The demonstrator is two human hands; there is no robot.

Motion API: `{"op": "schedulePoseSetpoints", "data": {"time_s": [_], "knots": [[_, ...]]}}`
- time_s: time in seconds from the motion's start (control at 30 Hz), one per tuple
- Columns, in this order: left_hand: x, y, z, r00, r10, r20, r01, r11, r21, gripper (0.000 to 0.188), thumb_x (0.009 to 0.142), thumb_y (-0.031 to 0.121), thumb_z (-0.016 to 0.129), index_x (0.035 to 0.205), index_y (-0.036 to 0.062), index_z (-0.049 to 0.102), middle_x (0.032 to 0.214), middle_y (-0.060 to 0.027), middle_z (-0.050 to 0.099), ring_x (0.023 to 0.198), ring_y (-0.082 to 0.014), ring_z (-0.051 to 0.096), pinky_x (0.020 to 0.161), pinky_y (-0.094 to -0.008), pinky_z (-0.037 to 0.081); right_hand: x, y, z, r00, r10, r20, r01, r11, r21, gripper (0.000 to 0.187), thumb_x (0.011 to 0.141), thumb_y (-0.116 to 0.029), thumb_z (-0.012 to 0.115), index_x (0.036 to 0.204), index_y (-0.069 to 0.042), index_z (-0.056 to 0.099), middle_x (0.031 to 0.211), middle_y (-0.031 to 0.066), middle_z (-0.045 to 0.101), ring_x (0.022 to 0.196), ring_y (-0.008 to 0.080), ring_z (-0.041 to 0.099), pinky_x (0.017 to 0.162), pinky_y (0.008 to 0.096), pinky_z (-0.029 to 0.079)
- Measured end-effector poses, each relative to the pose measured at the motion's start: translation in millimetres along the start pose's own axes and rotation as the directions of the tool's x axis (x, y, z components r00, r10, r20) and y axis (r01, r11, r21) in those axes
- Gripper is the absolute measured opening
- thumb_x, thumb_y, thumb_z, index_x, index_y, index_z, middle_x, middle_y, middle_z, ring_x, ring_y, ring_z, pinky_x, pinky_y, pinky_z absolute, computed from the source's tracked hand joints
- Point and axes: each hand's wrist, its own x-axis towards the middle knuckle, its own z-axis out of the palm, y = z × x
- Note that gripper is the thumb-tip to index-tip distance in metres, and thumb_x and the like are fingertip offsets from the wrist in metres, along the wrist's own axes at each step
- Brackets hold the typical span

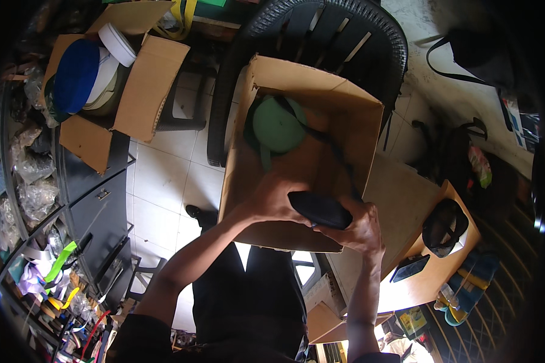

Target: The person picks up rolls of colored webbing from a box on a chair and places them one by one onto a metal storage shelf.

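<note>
Both my hands are over an open cardboard box (239, 181) in front of me. Between them is a black, rounded bundle (320, 210) that looks like a wound roll of strap. My left hand (280, 196) grips its left end, and my right hand (360, 227) wraps round its right end. A dark strap (333, 145) runs up from my right hand to the far part of the box. There it crosses a green roll of webbing (278, 125) lying inside, whose loose green end hangs toward me.
The box rests on a black plastic chair (327, 30). At the far left, another open carton (148, 91) holds blue and white rolls. A shelf with plastic bags (36, 199) lines the left. On the right, a wooden table (412, 272) carries a phone (410, 268) and a black cap-like item (445, 227).
</note>
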Motion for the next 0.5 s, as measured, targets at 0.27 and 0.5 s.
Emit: {"op": "schedulePoseSetpoints", "data": {"time_s": [0.27, 0.5], "knots": [[-35.9, -6.3, -4.7, 0.921, 0.076, -0.383, -0.085, 0.996, -0.005, 0.057, 0.053, 0.033, 0.095, 0.090, -0.0023, 0.071, 0.087, -0.0099, 0.071, 0.079, -0.0182, 0.069, 0.075, -0.0292, 0.055, -40.2, 41.8, 15.2, 0.989, 0.064, -0.136, -0.063, 0.998, 0.006, 0.050, 0.056, -0.026, 0.091, 0.091, 0.000, 0.068, 0.073, 0.0138, 0.069, 0.066, 0.0268, 0.070, 0.065, 0.0335, 0.056], [-51.1, 20.0, -32.6, 0.902, 0.161, -0.401, -0.172, 0.985, 0.007, 0.044, 0.054, 0.027, 0.094, 0.083, 0.0021, 0.073, 0.080, -0.0074, 0.071, 0.073, -0.0161, 0.069, 0.069, -0.0276, 0.054, -72.3, 52.3, 80.5, 0.920, 0.337, -0.200, -0.153, 0.779, 0.608, 0.056, 0.076, -0.013, 0.073, 0.129, -0.002, 0.056, 0.119, 0.0188, 0.065, 0.109, 0.0315, 0.064, 0.096, 0.0395, 0.049]]}}
